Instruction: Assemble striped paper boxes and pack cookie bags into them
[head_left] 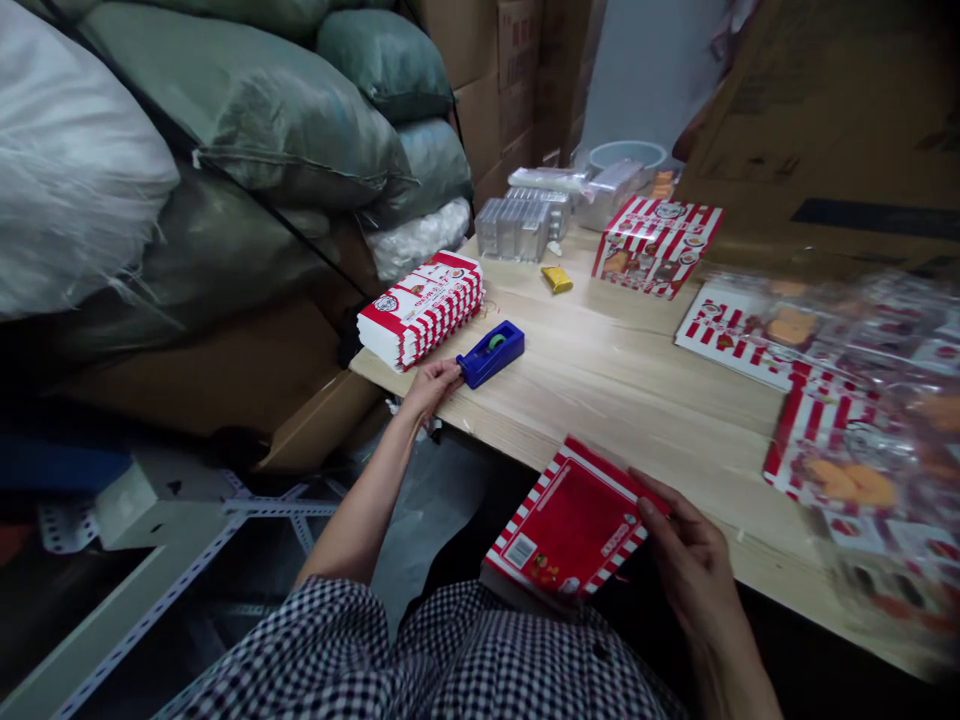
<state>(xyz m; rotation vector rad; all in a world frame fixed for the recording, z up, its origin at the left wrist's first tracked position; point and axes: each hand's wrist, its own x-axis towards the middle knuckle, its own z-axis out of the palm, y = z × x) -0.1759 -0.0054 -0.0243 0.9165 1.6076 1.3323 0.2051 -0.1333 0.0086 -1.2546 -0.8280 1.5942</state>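
Observation:
My left hand is at the front end of a blue tape dispenser, its fingers pinched together near the cutting edge. A roll of green-looking tape sits in the dispenser; any piece of tape between my fingers is too small to make out. In my right hand is a red box with red-and-white striped edges and a barcode, held by its right side, tilted, over my lap at the table's front edge. Beyond the dispenser lies a stack of flat striped boxes.
On the wooden table are clear plastic cases, a yellow packet and a standing striped box. Clear packs with orange pieces cover the right side. Stuffed sacks pile up at left; a cardboard box stands at right.

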